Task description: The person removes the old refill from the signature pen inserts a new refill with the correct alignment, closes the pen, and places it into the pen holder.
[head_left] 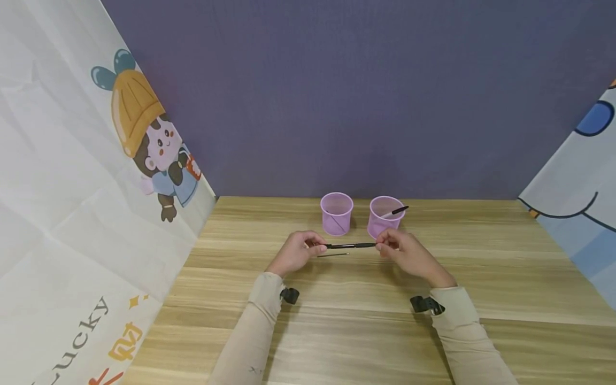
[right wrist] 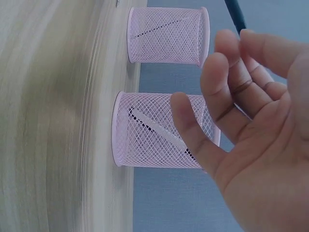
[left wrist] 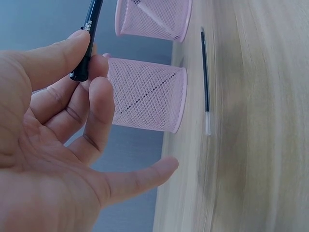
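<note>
A black pen point(head_left: 348, 246) is held level above the table between both hands. My left hand point(head_left: 299, 251) pinches one end of it between thumb and fingertips, the little finger stretched away in the left wrist view. At the other end, my right hand point(head_left: 405, 253) pinches the tip with thumb and fingers. Beneath the pen, a thin dark ink refill point(left wrist: 206, 82) lies on the table near the left hand. Just beyond the hands stand two pink mesh cups, the left cup point(head_left: 337, 215) with a thin dark stick inside and the right cup point(head_left: 383, 219) with a black-capped white pen point(head_left: 395, 212).
The wood-grain table point(head_left: 346, 331) spreads out in front of the arms. Behind the cups rises a dark blue-grey panel point(head_left: 361, 96). A white printed cloth point(head_left: 62, 176) borders the left side, another printed cloth point(head_left: 572, 187) the right.
</note>
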A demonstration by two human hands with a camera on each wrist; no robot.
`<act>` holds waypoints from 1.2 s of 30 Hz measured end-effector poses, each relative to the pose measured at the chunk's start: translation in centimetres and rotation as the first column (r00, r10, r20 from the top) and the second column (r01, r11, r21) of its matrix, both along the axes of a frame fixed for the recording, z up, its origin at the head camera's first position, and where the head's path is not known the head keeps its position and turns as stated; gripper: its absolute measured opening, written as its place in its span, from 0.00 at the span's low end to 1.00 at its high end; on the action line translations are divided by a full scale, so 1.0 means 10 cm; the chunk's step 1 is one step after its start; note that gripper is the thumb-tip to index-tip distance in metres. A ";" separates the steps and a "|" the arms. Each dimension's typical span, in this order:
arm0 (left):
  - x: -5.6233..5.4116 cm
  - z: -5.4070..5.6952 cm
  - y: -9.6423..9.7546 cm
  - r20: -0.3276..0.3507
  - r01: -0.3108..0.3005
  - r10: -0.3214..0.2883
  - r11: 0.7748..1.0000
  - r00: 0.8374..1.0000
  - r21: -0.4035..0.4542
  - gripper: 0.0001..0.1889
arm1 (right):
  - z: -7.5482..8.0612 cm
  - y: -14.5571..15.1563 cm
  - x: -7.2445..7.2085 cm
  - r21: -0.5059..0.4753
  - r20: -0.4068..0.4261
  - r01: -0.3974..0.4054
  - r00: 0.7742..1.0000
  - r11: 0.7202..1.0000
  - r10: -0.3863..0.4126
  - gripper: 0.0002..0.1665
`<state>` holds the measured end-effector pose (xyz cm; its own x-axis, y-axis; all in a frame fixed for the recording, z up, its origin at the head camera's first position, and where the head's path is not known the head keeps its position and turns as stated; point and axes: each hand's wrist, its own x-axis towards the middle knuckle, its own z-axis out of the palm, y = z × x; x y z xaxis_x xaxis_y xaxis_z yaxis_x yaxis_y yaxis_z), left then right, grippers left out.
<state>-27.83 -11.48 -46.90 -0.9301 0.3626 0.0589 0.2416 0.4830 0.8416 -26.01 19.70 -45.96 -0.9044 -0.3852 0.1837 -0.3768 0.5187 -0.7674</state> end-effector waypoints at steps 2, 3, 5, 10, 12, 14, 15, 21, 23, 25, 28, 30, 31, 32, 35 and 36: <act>0.00 0.00 0.00 -0.003 0.004 -0.004 1.000 1.000 0.000 0.04 | 0.01 0.00 0.01 0.005 0.002 -0.003 1.000 1.000 0.003 0.04; 0.00 0.00 0.00 -0.005 0.005 -0.005 1.000 1.000 -0.001 0.04 | 0.01 0.01 0.01 0.005 0.004 -0.007 1.000 1.000 0.007 0.05; 0.00 0.00 0.01 -0.008 0.008 -0.008 1.000 1.000 -0.001 0.04 | 0.01 0.01 0.01 0.002 0.009 -0.016 1.000 1.000 0.016 0.06; 0.01 0.00 0.02 -0.017 0.014 -0.014 1.000 1.000 -0.001 0.04 | 0.00 0.00 0.00 0.005 0.000 -0.037 0.999 0.999 0.037 0.13; 0.01 0.00 0.02 -0.022 0.018 -0.018 1.000 1.000 -0.001 0.03 | -0.01 0.00 0.00 0.015 -0.005 -0.043 0.999 0.999 0.043 0.15; 0.01 0.01 0.02 -0.025 0.023 -0.023 1.000 0.999 0.001 0.04 | -0.02 0.00 0.00 0.026 -0.005 -0.045 0.999 0.999 0.045 0.17; 0.01 0.01 0.02 -0.028 0.024 -0.024 1.000 0.999 0.001 0.04 | -0.02 0.00 -0.01 0.029 -0.001 -0.045 0.999 0.999 0.045 0.17; 0.01 0.01 0.03 -0.032 0.023 -0.024 1.000 0.999 -0.009 0.03 | -0.03 0.00 -0.01 0.031 0.005 -0.045 0.999 0.999 0.045 0.18; 0.01 0.02 0.03 -0.035 0.024 -0.024 1.000 0.999 -0.011 0.04 | -0.03 0.00 -0.02 0.029 0.003 -0.040 0.999 0.999 0.040 0.18; 0.01 0.02 0.03 -0.037 0.024 -0.024 1.000 0.999 -0.010 0.04 | -0.03 0.01 -0.02 0.027 -0.005 -0.031 0.999 0.999 0.032 0.18; 0.01 0.03 0.03 -0.031 0.019 -0.020 1.000 0.999 -0.009 0.05 | -0.03 0.02 -0.02 0.019 -0.004 -0.008 1.000 1.000 0.008 0.15; 0.01 0.03 0.02 -0.023 0.015 -0.015 1.000 1.000 -0.010 0.04 | -0.02 0.03 -0.02 0.008 0.005 -0.003 1.000 1.000 0.003 0.11; 0.01 0.03 0.02 -0.018 0.012 -0.012 1.000 1.000 -0.010 0.04 | -0.02 0.03 -0.01 0.002 0.017 0.000 1.000 1.000 0.000 0.08; 0.01 0.03 0.02 -0.016 0.010 -0.010 1.000 1.000 -0.012 0.04 | -0.01 0.03 -0.01 -0.006 0.027 0.001 1.000 1.000 -0.001 0.06; 0.01 0.02 0.01 -0.011 0.005 -0.005 1.000 1.000 -0.012 0.04 | 0.00 0.03 -0.01 -0.023 0.044 -0.008 0.999 1.000 0.009 0.04; 0.01 0.02 0.01 -0.011 0.004 -0.004 1.000 1.000 -0.011 0.04 | 0.01 0.02 0.00 -0.025 0.045 -0.006 0.999 1.000 0.008 0.04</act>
